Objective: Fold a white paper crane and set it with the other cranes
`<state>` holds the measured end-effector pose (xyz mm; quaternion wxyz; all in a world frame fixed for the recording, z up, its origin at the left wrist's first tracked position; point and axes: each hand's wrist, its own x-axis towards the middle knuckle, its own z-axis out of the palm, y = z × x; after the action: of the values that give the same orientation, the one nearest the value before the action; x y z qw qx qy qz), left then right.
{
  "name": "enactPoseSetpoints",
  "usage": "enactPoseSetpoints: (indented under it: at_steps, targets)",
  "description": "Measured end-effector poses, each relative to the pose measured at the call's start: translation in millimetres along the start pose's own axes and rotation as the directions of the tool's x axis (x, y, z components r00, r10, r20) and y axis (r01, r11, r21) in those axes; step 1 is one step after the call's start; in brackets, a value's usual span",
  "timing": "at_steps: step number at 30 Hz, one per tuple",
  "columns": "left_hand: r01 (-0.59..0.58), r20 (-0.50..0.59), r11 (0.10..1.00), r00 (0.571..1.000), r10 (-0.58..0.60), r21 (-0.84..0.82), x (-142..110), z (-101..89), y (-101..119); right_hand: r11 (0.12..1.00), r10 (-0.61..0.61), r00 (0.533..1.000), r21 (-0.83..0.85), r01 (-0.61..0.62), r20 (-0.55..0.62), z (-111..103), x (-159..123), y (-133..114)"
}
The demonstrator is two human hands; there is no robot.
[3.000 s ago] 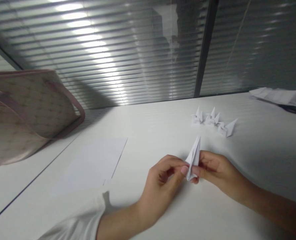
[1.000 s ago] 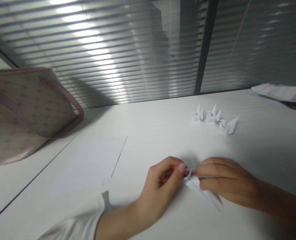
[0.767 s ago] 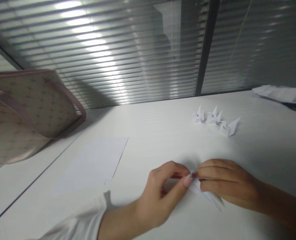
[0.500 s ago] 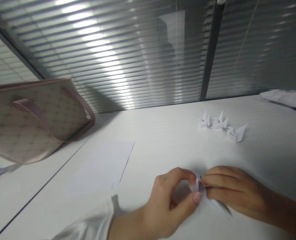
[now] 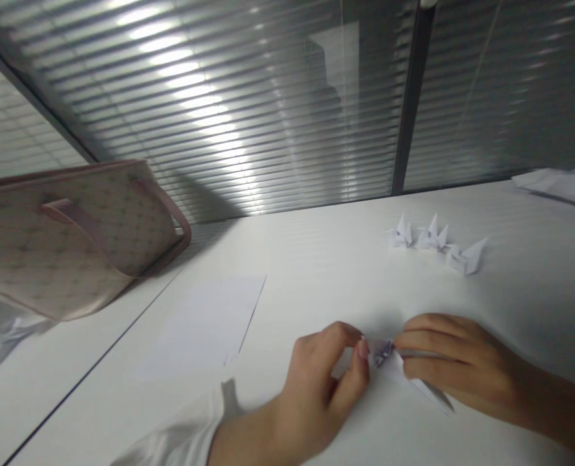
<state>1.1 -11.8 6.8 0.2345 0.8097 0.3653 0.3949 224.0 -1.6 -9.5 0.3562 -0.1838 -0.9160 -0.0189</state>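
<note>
A small piece of folded white paper [image 5: 383, 354] is between my hands, just above or on the white table. My right hand [image 5: 455, 359] grips it from the right, fingers laid together over it, and a long pointed flap shows below them. At the paper's left end my left hand [image 5: 323, 388] has thumb and index finger pinched together on a thin edge. Creased layers show in the middle of the piece. Beyond the hands, three folded paper cranes [image 5: 433, 236] stand in a row.
Flat white paper sheets [image 5: 204, 327] lie left of my hands. A pale patterned handbag [image 5: 74, 239] with pink handles stands at the far left, crumpled paper [image 5: 6, 343] beside it. More paper [image 5: 559, 184] lies at the back right, near the window blinds [image 5: 292, 129].
My left thumb has drawn up and left to meet the index finger, pulling back from the paper's middle. Its creased layers now lie more spread. My right hand keeps its grip.
</note>
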Motion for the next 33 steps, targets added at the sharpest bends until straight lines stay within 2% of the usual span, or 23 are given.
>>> enactPoseSetpoints:
  at_steps: [3,5,6,8,10,12,15,17,21,23,25,27,29,31,33]
  targets:
    - [0.202,-0.055,0.957,0.974,-0.218,-0.207,3,-3.2,-2,1.000,0.030,0.999,0.009,-0.030,0.028,2,-3,0]
    - [0.210,-0.024,0.942,0.974,-0.224,-0.262,5,-5.4,-2,0.998,0.046,0.999,0.034,-0.047,0.029,3,-3,0]
    - [0.156,-0.004,0.956,0.987,-0.162,-0.248,5,-6.2,-1,0.997,0.055,0.998,0.051,-0.056,0.031,4,-3,1]
    - [-0.046,0.012,0.989,0.999,0.048,-0.139,5,-6.8,0,0.993,0.079,0.996,0.085,-0.081,0.035,6,-2,1]
    - [-0.268,0.028,0.962,0.963,0.267,0.049,6,-5.1,1,0.987,0.111,0.993,0.113,-0.115,0.037,6,-1,1]
    - [-0.399,0.092,0.888,0.917,0.389,0.226,6,-1.1,2,0.977,0.154,0.988,0.145,-0.156,0.024,7,0,0]
    - [-0.503,0.209,0.785,0.864,0.458,0.361,5,7.6,3,0.941,0.272,0.961,0.223,-0.255,-0.048,10,3,-2]
    - [-0.539,0.247,0.721,0.842,0.480,0.436,4,13.0,3,0.906,0.354,0.930,0.285,-0.314,-0.102,13,6,-4]
    - [-0.548,0.283,0.663,0.835,0.472,0.509,2,17.6,1,0.869,0.406,0.909,0.346,-0.354,-0.090,21,1,-8]
    - [-0.508,0.263,0.699,0.861,0.436,0.504,2,16.2,-1,0.870,0.412,0.909,0.323,-0.372,-0.064,28,-10,-7]
    - [-0.418,0.204,0.795,0.908,0.365,0.440,2,12.7,-2,0.878,0.420,0.904,0.288,-0.384,-0.077,35,-20,-3]
    - [-0.264,0.116,0.924,0.964,0.241,0.275,3,8.3,-4,0.873,0.413,0.909,0.312,-0.376,-0.061,40,-25,1]
    - [-0.025,0.039,0.999,0.999,0.023,0.044,5,4.6,-5,0.874,0.396,0.914,0.341,-0.346,-0.089,38,-21,2]
    - [0.227,0.016,0.961,0.974,-0.228,-0.160,9,2.9,-6,0.867,0.409,0.907,0.351,-0.353,-0.097,31,-11,1]
    - [0.350,0.038,0.892,0.934,-0.354,-0.287,12,3.3,-8,0.866,0.397,0.911,0.373,-0.331,-0.114,24,-1,0]
